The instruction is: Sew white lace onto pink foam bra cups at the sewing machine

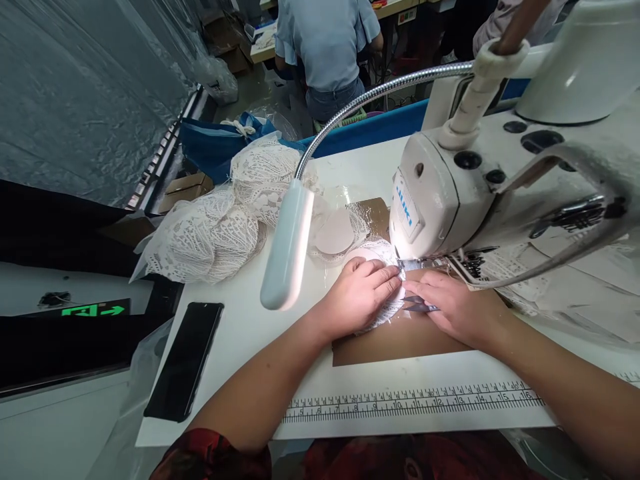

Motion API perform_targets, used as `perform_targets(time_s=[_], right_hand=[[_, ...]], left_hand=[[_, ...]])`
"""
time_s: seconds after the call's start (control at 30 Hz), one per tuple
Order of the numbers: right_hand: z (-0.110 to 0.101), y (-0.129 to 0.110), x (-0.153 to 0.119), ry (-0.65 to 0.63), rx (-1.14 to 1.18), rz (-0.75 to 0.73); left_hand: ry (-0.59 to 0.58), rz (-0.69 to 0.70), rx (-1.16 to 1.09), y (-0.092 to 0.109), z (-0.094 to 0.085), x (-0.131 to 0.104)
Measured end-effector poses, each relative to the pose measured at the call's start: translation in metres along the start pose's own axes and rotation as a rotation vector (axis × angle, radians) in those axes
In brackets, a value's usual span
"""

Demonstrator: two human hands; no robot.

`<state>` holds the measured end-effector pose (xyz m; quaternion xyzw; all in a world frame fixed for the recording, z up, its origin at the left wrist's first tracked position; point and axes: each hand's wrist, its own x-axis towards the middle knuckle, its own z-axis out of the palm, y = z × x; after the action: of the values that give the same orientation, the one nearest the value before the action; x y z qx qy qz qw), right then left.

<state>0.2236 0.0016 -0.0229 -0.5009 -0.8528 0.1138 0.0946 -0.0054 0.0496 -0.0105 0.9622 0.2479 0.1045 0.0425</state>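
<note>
My left hand (363, 293) lies flat over a round white lace piece (383, 313), its fingers pointing at the needle area of the white sewing machine (430, 193). Close by on the right, my right hand (450, 303) is closed round small scissors (417, 305), whose dark blades point left toward the lace. The index finger of that hand reaches to the edge of the lace, near the presser foot. Beneath both hands is a brown sheet (400, 343) on the white table (250, 333). My left palm hides part of the lace.
Lace pieces are heaped (215, 233) at the left back. A lamp (287, 247) on a bendable metal neck hangs over the table. A black phone (185, 360) lies at front left, and a ruler strip (410, 403) runs along the front edge. A person (325, 47) sits beyond.
</note>
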Motion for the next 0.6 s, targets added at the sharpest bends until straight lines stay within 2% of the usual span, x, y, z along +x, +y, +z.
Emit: perform_targets(time_s=[0.2, 0.6], right_hand=[[0.0020, -0.0052, 0.0056, 0.068, -0.063, 0.040], [-0.0053, -0.0078, 0.0076, 0.065, -0.078, 0.056]], left_hand=[[-0.008, -0.038, 0.006, -0.0028, -0.0005, 0.0053], [0.040, -0.150, -0.041, -0.0055, -0.0006, 0.0021]])
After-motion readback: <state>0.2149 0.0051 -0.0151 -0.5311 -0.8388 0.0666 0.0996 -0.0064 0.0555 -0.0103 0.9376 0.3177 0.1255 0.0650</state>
